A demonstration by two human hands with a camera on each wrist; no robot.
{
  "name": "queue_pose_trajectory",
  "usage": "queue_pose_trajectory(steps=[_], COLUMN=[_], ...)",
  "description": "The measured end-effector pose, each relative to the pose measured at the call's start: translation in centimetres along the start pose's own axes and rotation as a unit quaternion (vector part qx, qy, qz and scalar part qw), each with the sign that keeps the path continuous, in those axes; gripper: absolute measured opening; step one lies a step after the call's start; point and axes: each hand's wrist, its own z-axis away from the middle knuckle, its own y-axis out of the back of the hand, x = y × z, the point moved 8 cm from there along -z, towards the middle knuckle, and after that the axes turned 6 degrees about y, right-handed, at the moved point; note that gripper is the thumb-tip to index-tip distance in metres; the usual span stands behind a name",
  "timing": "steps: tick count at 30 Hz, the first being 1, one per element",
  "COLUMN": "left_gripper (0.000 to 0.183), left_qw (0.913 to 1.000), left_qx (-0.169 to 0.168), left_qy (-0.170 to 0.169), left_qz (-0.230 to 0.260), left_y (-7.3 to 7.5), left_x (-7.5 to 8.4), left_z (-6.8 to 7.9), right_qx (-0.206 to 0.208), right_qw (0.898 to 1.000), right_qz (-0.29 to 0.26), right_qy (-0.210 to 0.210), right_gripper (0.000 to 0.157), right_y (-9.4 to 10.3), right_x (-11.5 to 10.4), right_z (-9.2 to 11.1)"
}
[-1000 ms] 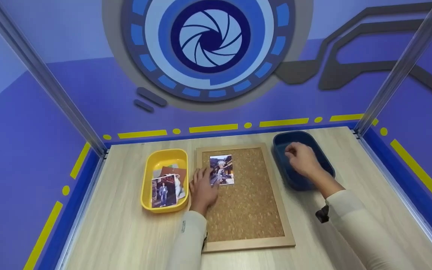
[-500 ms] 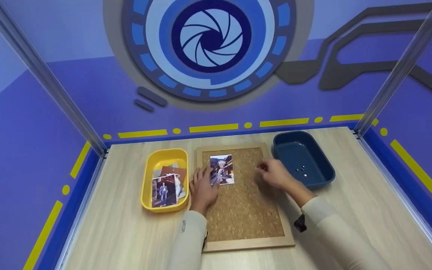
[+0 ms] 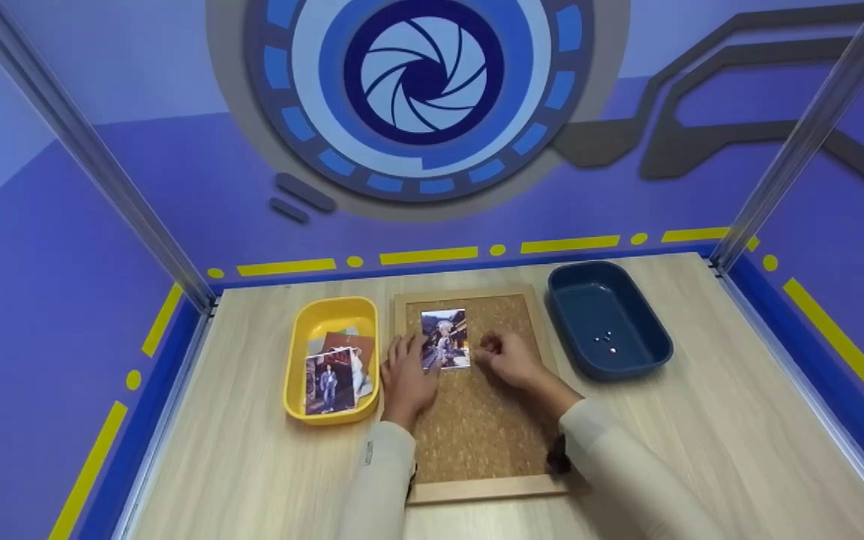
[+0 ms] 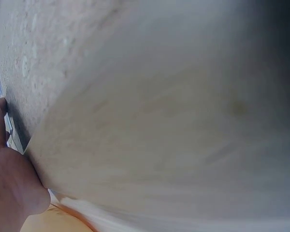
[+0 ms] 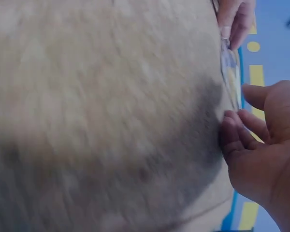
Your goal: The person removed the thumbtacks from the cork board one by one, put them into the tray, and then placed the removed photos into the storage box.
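Observation:
On the cork board (image 3: 492, 427) lies a photo (image 3: 456, 322) of a person in a light headpiece. My left hand (image 3: 409, 379) rests on the board's left side, its fingertips holding down the photo's left and lower edge. Just right of the photo, my right hand (image 3: 511, 360) has thumb and forefinger drawn into a pinch, on what seems a thumbtack, mostly hidden by the fingers. In the right wrist view, the right hand (image 5: 266, 140) is close to the photo's edge (image 5: 230, 70). Several small shiny thumbtacks (image 3: 606, 339) lie in the dark blue tray (image 3: 582, 304).
A yellow tray (image 3: 316, 315) with several photos (image 3: 331, 382) and cards stands left of the board. The wooden table (image 3: 237, 427) is enclosed by blue panels with metal corner posts (image 3: 792, 127). Cork and sleeve fill most of the left wrist view.
My right hand has moved left, from inside the dark blue tray to beside the photo, uncovering the thumbtacks in the tray. My left hand has stayed on the photo's edge.

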Motion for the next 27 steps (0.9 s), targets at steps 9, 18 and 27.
queue_pose_trajectory(steps=[9,18,27], left_gripper=[0.063,0.064,0.064], left_qw=[0.9999,0.9999,0.9999], left_qx=[0.001,0.0,0.012], left_qy=[0.004,0.01,0.002], left_qz=[0.009,0.012,0.004], left_y=[0.0,0.3,-0.1], left_x=[0.2,0.3,0.0], left_z=[-0.2,-0.1,-0.1], right_qx=[0.054,0.078,0.081], right_qw=[0.997,0.992,0.99], right_qz=[-0.025,-0.069,-0.069], right_qy=[-0.057,-0.078,-0.087], right_gripper=[0.03,0.035,0.035], right_y=[-1.2,-2.3,-2.9], right_x=[1.0,1.0,0.8], right_z=[-1.4,-2.9,-3.8])
